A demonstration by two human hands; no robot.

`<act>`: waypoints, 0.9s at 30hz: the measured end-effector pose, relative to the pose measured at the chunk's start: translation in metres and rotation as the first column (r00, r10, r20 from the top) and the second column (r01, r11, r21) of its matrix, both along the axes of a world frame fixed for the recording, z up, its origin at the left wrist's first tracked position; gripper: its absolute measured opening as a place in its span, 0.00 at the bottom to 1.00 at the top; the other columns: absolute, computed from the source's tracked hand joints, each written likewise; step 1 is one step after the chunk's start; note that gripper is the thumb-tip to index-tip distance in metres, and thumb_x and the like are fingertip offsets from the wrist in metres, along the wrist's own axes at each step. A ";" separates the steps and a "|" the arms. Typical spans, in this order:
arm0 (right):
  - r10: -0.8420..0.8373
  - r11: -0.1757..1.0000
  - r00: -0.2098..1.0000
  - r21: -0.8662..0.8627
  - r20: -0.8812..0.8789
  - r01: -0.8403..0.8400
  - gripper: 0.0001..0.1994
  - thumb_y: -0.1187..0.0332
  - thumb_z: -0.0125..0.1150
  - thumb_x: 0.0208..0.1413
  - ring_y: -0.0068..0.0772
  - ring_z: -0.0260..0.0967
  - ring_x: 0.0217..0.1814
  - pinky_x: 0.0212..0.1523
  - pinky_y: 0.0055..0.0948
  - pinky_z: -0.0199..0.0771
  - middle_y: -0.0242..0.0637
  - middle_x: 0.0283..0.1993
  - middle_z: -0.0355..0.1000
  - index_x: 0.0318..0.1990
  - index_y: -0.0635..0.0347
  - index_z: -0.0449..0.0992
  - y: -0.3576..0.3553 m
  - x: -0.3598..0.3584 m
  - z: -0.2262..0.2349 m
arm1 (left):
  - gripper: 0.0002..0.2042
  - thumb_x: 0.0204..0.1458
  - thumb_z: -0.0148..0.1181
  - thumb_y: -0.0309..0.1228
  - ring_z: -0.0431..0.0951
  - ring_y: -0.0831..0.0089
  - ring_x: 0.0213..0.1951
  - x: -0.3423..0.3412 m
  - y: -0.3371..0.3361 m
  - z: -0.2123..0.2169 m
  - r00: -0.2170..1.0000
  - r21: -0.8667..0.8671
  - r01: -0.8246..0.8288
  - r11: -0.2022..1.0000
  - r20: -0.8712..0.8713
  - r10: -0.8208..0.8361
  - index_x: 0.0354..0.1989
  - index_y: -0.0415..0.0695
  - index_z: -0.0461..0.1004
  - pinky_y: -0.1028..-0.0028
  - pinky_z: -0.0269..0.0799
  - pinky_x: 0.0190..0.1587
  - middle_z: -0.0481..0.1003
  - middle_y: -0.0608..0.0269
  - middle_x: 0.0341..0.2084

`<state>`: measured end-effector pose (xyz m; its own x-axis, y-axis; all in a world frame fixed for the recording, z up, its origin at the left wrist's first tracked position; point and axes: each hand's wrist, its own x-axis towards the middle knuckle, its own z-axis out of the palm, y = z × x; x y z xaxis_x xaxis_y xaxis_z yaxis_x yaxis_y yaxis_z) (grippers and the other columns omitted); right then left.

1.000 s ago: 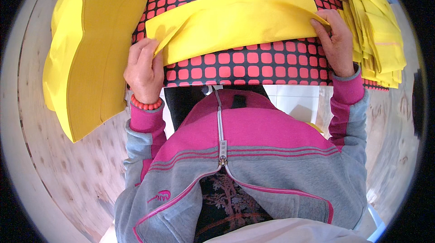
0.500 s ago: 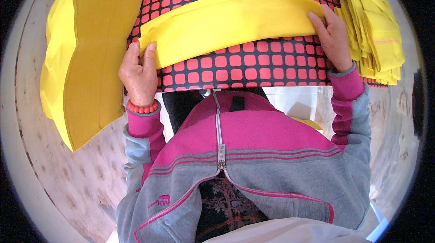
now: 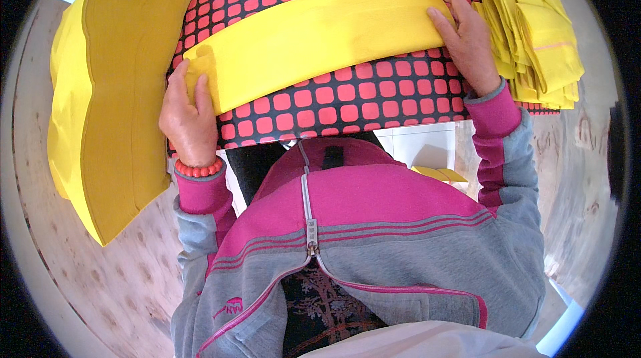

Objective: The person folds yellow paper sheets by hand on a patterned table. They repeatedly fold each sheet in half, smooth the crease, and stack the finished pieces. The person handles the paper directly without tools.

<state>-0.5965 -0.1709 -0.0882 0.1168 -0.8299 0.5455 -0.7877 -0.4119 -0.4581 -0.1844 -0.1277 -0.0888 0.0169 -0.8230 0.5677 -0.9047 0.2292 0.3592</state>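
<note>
A long folded strip of yellow cloth [image 3: 320, 41] lies across a table [image 3: 314, 94] covered in a red-and-black checked pattern. At its left end is my left hand [image 3: 190, 117], a red bead bracelet on the wrist, with thumb and fingers around the cloth's edge. A small flap is turned over beside that thumb. My right hand [image 3: 471, 44] grips the opposite end, thumb on top and fingers curled round the far side. Parts of the fingers are hidden by the cloth.
Left of the table, a large yellow cloth stack [image 3: 127, 91] hangs over the edge. A layered pile of yellow cloth pieces [image 3: 541, 37] rests at the right edge. Below the table, a yellow piece [image 3: 441, 174] shows near the floor.
The table, cloth and both hands appear shifted left in the picture. At the strip's left end a turned-over flap now shows, and my left thumb lies a little farther from my fingers.
</note>
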 end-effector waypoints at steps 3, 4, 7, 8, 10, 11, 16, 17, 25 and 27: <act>-0.133 0.982 0.988 0.127 -0.084 0.143 0.19 0.62 0.62 0.59 0.49 0.73 0.34 0.34 0.41 0.71 0.47 0.33 0.74 0.55 0.58 0.73 0.003 0.000 0.002 | 0.16 0.57 0.61 0.27 0.81 0.51 0.43 0.001 0.000 -0.003 1.000 -0.016 0.004 1.000 -0.004 -0.004 0.53 0.37 0.74 0.65 0.76 0.46 0.79 0.46 0.42; -0.113 0.982 0.992 0.143 -0.062 0.121 0.19 0.63 0.62 0.59 0.49 0.73 0.33 0.34 0.41 0.71 0.46 0.33 0.74 0.56 0.58 0.72 0.003 0.000 0.002 | 0.16 0.57 0.61 0.27 0.81 0.51 0.43 0.001 0.000 -0.003 1.000 -0.009 -0.011 1.000 0.025 0.012 0.53 0.37 0.74 0.65 0.76 0.46 0.79 0.46 0.42; -0.098 0.985 0.995 0.139 -0.027 0.101 0.20 0.63 0.62 0.59 0.48 0.73 0.33 0.35 0.41 0.71 0.46 0.33 0.74 0.56 0.58 0.72 0.004 0.001 0.003 | 0.18 0.55 0.62 0.26 0.80 0.52 0.46 0.001 0.001 0.002 0.997 0.024 -0.044 0.999 0.059 0.043 0.54 0.37 0.74 0.63 0.75 0.49 0.79 0.47 0.45; -0.101 0.985 0.994 0.137 -0.041 0.106 0.20 0.63 0.62 0.59 0.48 0.73 0.34 0.35 0.41 0.71 0.47 0.33 0.74 0.56 0.58 0.72 0.004 0.001 0.003 | 0.18 0.54 0.62 0.26 0.80 0.52 0.48 -0.001 0.001 0.005 0.997 0.058 -0.051 0.997 0.068 0.047 0.54 0.38 0.74 0.61 0.74 0.51 0.78 0.47 0.46; -0.104 0.986 0.993 0.124 -0.058 0.110 0.20 0.63 0.62 0.59 0.49 0.74 0.35 0.36 0.42 0.72 0.48 0.35 0.75 0.56 0.58 0.72 0.004 0.001 0.003 | 0.20 0.52 0.62 0.25 0.77 0.54 0.53 -0.009 0.003 0.013 0.969 -0.040 -0.043 0.998 0.241 0.052 0.56 0.39 0.73 0.55 0.69 0.56 0.76 0.48 0.51; -0.103 0.988 0.993 0.112 -0.062 0.109 0.20 0.63 0.62 0.59 0.49 0.74 0.36 0.37 0.42 0.72 0.49 0.35 0.75 0.56 0.58 0.72 0.004 0.001 0.003 | 0.21 0.51 0.62 0.25 0.75 0.54 0.55 -0.014 0.004 0.019 0.944 -0.065 -0.051 0.997 0.321 0.070 0.56 0.40 0.73 0.53 0.66 0.59 0.75 0.49 0.54; -0.091 0.986 0.996 0.139 -0.018 0.093 0.19 0.63 0.61 0.59 0.50 0.75 0.39 0.39 0.42 0.73 0.49 0.38 0.76 0.56 0.58 0.72 0.003 0.003 0.002 | 0.26 0.54 0.62 0.32 0.63 0.53 0.67 -0.085 0.010 0.021 0.862 0.106 0.438 0.893 0.231 -0.451 0.63 0.42 0.68 0.49 0.48 0.69 0.66 0.49 0.64; -0.077 0.990 0.997 0.118 -0.016 0.079 0.19 0.63 0.61 0.59 0.50 0.75 0.39 0.39 0.41 0.73 0.49 0.38 0.76 0.56 0.58 0.72 0.003 0.002 0.002 | 0.28 0.55 0.61 0.34 0.61 0.53 0.68 -0.098 0.010 0.021 0.812 0.166 0.518 0.839 0.211 -0.544 0.65 0.42 0.66 0.49 0.47 0.70 0.64 0.49 0.65; -0.129 0.989 0.983 0.051 -0.132 0.136 0.20 0.63 0.60 0.59 0.50 0.76 0.42 0.42 0.41 0.74 0.48 0.41 0.77 0.57 0.57 0.72 0.006 0.001 0.000 | 0.34 0.57 0.56 0.52 0.61 0.53 0.68 -0.125 -0.018 0.015 0.770 0.223 0.522 0.823 0.291 -0.567 0.65 0.41 0.64 0.47 0.49 0.69 0.63 0.45 0.65; -0.119 0.993 0.988 0.006 -0.101 0.120 0.19 0.65 0.61 0.59 0.38 0.67 0.29 0.32 0.35 0.67 0.38 0.26 0.67 0.57 0.57 0.72 0.005 0.002 0.001 | 0.34 0.57 0.56 0.52 0.61 0.53 0.68 -0.124 -0.018 0.012 0.770 0.231 0.520 0.822 0.290 -0.568 0.65 0.41 0.65 0.47 0.49 0.69 0.63 0.44 0.64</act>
<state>-0.5948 -0.1656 -0.0876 0.0697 -0.8478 0.5257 -0.8731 -0.3068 -0.3790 -0.3088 -0.1455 -0.0764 -0.6246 -0.7019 0.3423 -0.7103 0.6928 0.1244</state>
